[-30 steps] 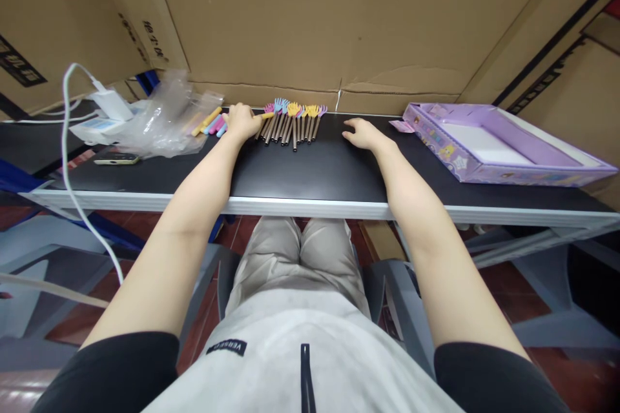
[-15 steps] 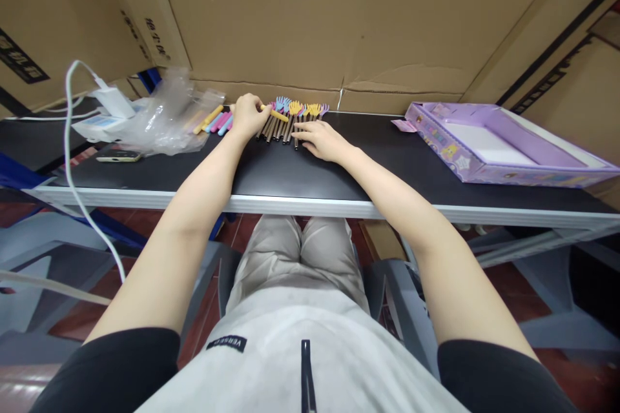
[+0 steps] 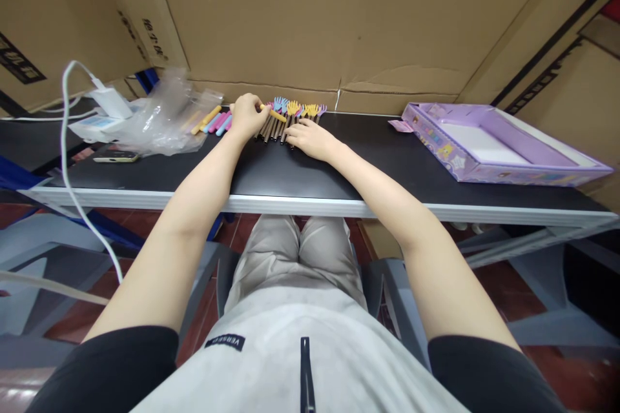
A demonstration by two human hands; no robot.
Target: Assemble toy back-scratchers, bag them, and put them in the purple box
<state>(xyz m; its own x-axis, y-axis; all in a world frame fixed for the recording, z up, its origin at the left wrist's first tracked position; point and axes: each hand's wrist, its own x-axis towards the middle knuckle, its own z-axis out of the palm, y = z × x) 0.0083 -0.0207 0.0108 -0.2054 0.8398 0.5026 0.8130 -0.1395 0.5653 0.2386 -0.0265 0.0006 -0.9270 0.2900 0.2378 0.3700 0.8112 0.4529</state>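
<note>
Past the near edge of the table [image 3: 300,174], the right hand [image 3: 310,139] rests its fingers over brown-handled sticks [image 3: 277,130], whether gripping I cannot tell; the left hand [image 3: 248,117] is clamped on a yellow stick [image 3: 278,115] above them; their hand-shaped tops [image 3: 293,107] lie near the far edge.

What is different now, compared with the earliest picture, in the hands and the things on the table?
The right hand moved left to the brown sticks and now covers some; whether it grips one is unclear. The left hand shifted slightly right, still holding the yellow stick, which now slants down rightward. The purple box and plastic bag stayed in place.
</note>
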